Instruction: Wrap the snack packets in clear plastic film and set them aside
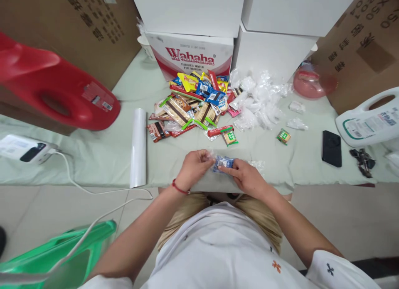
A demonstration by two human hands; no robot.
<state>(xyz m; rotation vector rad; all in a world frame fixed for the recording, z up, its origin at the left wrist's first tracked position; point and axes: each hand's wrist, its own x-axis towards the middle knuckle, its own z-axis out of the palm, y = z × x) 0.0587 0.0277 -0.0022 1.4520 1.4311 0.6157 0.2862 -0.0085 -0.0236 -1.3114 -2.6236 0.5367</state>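
Observation:
Near the table's front edge, a small blue snack packet (223,162) in a clear plastic bag lies between my hands. My left hand (196,165) pinches the clear plastic at the packet's left end. On the other side, my right hand (247,176) grips the packet's right end, its index finger lying across the front. More clear plastic (257,166) shows just beyond my right hand. Ahead of my hands is a heap of wrapped snacks (177,110), with a small green-and-gold packet (230,137) at its near side. Another green packet (283,136) lies apart to the right.
Crumpled clear bags (262,98) lie right of the heap, before white boxes (277,52). A white roll (139,148) and red jug (62,85) are at left. At right are a phone (331,148), keys (363,162) and a white jug (370,116). A cable (102,192) hangs off the edge.

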